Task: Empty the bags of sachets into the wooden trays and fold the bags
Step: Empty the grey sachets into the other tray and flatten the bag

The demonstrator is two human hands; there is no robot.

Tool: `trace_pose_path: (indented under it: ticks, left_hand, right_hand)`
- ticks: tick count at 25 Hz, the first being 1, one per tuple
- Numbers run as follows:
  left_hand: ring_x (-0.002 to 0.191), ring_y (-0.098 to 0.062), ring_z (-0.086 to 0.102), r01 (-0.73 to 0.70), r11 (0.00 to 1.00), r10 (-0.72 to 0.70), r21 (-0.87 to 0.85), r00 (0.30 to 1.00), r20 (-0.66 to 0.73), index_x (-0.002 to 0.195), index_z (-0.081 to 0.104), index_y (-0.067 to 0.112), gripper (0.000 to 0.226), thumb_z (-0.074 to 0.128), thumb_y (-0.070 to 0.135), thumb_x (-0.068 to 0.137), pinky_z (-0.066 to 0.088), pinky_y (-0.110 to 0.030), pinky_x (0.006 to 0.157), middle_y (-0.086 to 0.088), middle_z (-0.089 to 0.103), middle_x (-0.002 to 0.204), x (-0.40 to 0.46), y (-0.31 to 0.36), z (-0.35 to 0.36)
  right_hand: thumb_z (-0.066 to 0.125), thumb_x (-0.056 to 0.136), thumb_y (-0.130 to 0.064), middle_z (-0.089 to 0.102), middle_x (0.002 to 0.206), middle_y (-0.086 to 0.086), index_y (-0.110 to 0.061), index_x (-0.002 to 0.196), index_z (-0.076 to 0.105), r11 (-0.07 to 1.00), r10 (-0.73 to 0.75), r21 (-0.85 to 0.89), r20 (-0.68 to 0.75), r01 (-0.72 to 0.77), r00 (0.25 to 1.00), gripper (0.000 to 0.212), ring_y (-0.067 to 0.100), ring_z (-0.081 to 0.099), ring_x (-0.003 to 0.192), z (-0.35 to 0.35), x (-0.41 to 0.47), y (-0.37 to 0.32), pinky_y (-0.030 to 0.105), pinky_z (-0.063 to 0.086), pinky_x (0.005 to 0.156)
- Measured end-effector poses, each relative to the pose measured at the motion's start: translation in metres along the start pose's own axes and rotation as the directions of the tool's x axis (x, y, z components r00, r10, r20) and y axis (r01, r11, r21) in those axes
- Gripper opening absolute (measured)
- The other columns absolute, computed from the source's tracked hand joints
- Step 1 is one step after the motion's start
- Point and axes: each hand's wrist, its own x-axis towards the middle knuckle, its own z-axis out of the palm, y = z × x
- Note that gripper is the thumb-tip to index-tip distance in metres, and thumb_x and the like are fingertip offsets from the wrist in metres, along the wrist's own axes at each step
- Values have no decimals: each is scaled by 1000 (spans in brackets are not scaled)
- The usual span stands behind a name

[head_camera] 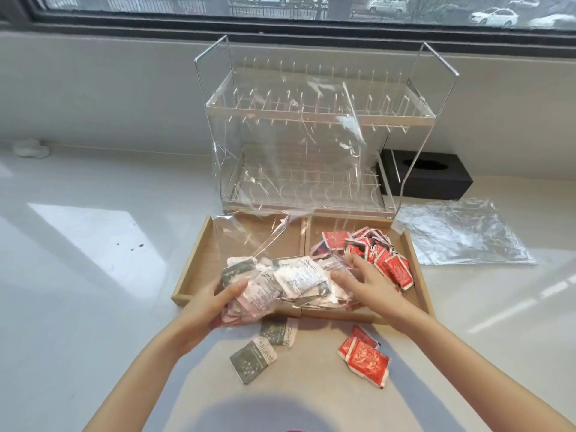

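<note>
pale surface point(78, 275) is lit by a window; two wooden trays point(199, 244) lie at 12 o'clock. a clear bag point(280, 282) of sachets is gripped over them by left hand point(215, 302) and right hand point(363, 280), set apart.

- Left hand point(207, 302): bare. No glove, ring or band is visible on the parts that show.
- Left wrist, directly behind that hand: no watch or bracelet.
- Left forearm point(137, 374), extending back from the wrist to the lower picture edge: bare for its whole visible length, with no sleeve or cuff.
- Right hand point(371, 280): bare. No glove or ring visible. Fingernails appear short and unpainted, though detail is soft.
- Right wrist, directly behind that hand: no watch or strap.
- Right forearm point(467, 357), extending back from the wrist to the lower right corner: bare, with no sleeve.
- Garment point(295, 430): a thin pink-red sliver at the bottom edge, between the two forearms. Type cannot be determined.
</note>
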Motion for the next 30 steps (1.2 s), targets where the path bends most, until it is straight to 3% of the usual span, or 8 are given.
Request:
trace_pose_path:
  ticks: [2, 4, 7, 10, 13, 17, 21, 30]
  left_hand:
    - [83, -16, 70, 26, 1000, -26, -14, 999, 24, 110, 54, 24, 83, 83, 54, 38, 59, -28, 66, 2, 75, 92, -5, -6, -3]
    - [72, -12, 71, 40, 999, -40, -11, 999, -12, 104, 55, 23, 47, 73, 42, 64, 59, -27, 60, 5, 76, 80, -11, -7, 0]
    - [57, -5, 67, 54, 997, -48, 53, 993, -107, 96, 58, 22, 13, 53, 28, 86, 55, -22, 49, 9, 73, 64, -15, -5, 3]
    - [52, -2, 63, 34, 998, -27, 51, 989, -146, 99, 61, 14, 32, 51, 39, 83, 50, -18, 45, 4, 71, 66, -20, 6, 5]
    - [51, -4, 64, 0, 1000, -4, -20, 987, -158, 93, 64, 13, 53, 54, 57, 67, 48, -17, 43, 1, 72, 69, -21, 16, 3]
    - [56, -7, 66, 13, 998, -21, -59, 989, -144, 92, 64, 14, 31, 44, 37, 88, 49, -16, 45, 2, 73, 67, -21, 25, 0]
    - [56, -11, 68, 26, 998, -38, -63, 980, -194, 86, 65, 11, 31, 46, 35, 88, 48, -15, 44, -1, 73, 64, -20, 32, 3]
    - [62, -11, 70, 12, 945, -44, -327, 995, -91, 87, 65, 4, 21, 46, 13, 88, 56, -17, 55, -4, 74, 72, -26, 71, -6]
  right_hand:
    - [52, 90, -31, 58, 114, 3, -15, 120, 45, 995, 91, 34, 18, -92, 996, 35, 7, 59, 81, 8, -2, -2, 11, 49, 60]
    - [48, 92, -28, 52, 115, 2, -13, 124, 42, 983, 174, 57, 41, -176, 984, 36, 3, 56, 75, 14, -3, -6, 5, 45, 47]
    - [47, 92, -32, 59, 107, 1, -9, 126, 43, 959, 257, 104, 74, -263, 964, 41, 10, 61, 74, 16, 2, -12, 12, 46, 48]
    - [48, 92, -34, 63, 68, -6, -5, 115, 54, 928, 275, 222, 134, -299, 952, 37, 3, 53, 49, 13, 4, -22, 15, 40, 41]
    - [48, 92, -34, 60, 50, -12, -10, 102, 60, 903, 227, 325, 195, -281, 954, 28, -1, 49, 41, 10, 7, -32, 13, 37, 38]
    - [49, 91, -33, 60, 50, -10, -16, 83, 63, 888, 207, 365, 227, -280, 952, 24, 0, 50, 42, 8, 10, -46, 12, 37, 36]
    - [50, 92, -25, 62, 57, -5, -6, 101, 62, 894, 219, 347, 211, -283, 953, 24, 1, 53, 42, 10, 17, -57, 12, 39, 34]
    - [50, 90, -26, 62, 69, -1, -11, 83, 63, 905, 157, 345, 277, -250, 948, 21, 3, 51, 48, -15, 30, -89, 11, 40, 37]
